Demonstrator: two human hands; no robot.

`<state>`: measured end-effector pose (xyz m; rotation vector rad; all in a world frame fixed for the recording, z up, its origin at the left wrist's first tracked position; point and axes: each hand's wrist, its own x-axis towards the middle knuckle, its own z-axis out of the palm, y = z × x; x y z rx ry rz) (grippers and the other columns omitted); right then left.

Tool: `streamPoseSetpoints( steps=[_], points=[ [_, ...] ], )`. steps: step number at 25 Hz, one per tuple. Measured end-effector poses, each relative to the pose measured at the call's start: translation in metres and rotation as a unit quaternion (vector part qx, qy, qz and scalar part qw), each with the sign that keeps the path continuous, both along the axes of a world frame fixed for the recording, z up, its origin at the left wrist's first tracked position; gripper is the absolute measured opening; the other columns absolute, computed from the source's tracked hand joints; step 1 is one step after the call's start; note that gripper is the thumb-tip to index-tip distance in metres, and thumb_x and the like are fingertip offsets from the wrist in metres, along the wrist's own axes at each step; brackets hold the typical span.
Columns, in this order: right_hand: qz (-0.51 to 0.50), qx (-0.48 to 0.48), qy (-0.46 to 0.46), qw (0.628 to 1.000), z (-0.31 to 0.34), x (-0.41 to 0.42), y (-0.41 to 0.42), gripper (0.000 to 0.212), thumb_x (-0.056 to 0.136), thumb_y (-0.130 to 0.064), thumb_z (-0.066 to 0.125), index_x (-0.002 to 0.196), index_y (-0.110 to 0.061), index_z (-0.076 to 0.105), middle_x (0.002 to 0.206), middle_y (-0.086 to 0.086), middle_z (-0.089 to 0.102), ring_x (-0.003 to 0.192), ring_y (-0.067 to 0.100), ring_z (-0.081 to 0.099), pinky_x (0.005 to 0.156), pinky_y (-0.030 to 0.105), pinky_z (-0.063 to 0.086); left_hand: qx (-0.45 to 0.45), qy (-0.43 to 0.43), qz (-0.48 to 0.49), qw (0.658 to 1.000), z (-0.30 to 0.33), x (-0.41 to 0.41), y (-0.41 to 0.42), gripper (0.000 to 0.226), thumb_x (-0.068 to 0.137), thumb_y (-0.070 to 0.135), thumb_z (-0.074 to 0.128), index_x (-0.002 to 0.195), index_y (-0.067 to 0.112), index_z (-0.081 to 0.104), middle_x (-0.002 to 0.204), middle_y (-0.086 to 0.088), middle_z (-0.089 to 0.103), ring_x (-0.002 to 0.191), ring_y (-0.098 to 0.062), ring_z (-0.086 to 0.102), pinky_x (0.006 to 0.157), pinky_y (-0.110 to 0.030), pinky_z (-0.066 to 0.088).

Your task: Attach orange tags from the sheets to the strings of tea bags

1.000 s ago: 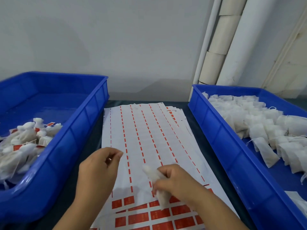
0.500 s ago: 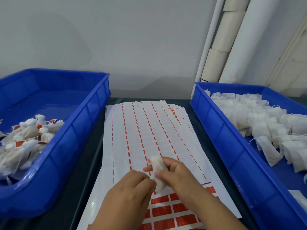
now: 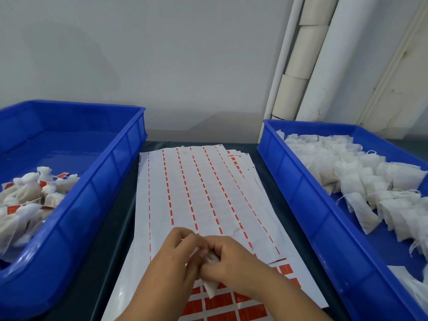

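On the dark tabletop, blue bins at nine and three o'clock flank the tag sheets, while at six my left hand and right hand meet, fingers pinching one tea bag.

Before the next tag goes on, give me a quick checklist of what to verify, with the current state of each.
1. Tea bag in hand: ok, the left hand and right hand are closed on it together over the sheets.
2. String found and free: cannot tell, the fingers hide it.
3. Orange tags left on the tag sheet: ok, full tags remain at the near end.
4. Tag already stuck on this bag: cannot tell.
5. Left bin has room for the tagged bag: ok.
6. Untagged bags waiting in the right bin: ok, plenty.
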<state>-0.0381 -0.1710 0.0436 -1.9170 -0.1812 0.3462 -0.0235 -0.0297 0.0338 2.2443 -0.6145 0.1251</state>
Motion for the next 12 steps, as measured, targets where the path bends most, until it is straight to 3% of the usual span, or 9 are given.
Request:
streamPoseSetpoints(
  steps=[4, 8, 12],
  points=[
    [-0.026, 0.004, -0.01, 1.0, -0.009, -0.001, 0.005, 0.012, 0.081, -0.022, 0.054, 0.079, -0.033, 0.061, 0.067, -0.017, 0.06, 0.066, -0.002, 0.058, 0.061, 0.012, 0.046, -0.021, 0.05, 0.036, 0.998, -0.003, 0.0, -0.002, 0.023, 0.096, 0.026, 0.043, 0.08, 0.042, 0.04, 0.097, 0.022, 0.043, 0.091, 0.003, 0.05, 0.069, -0.001, 0.037],
    [-0.09, 0.018, -0.035, 0.995, -0.019, 0.0, 0.009, 0.012, 0.075, -0.032, 0.059, 0.085, -0.034, 0.055, 0.081, -0.005, 0.063, 0.072, 0.006, 0.061, 0.069, 0.021, 0.054, -0.034, 0.104, 0.084, 0.99, -0.002, 0.0, -0.004, 0.017, 0.096, 0.031, 0.042, 0.08, 0.034, 0.043, 0.08, 0.013, 0.057, 0.072, 0.0, 0.055, 0.057, -0.009, 0.039],
    [-0.113, 0.024, -0.066, 0.991, -0.018, 0.0, 0.01, 0.022, 0.073, -0.031, 0.062, 0.09, -0.04, 0.051, 0.076, -0.009, 0.062, 0.063, 0.001, 0.056, 0.059, 0.016, 0.049, -0.152, 0.217, 0.095, 0.96, 0.0, 0.003, 0.0, 0.02, 0.094, 0.02, 0.052, 0.074, 0.021, 0.056, 0.058, 0.004, 0.061, 0.051, -0.004, 0.05, 0.052, -0.016, 0.039]
  ],
)
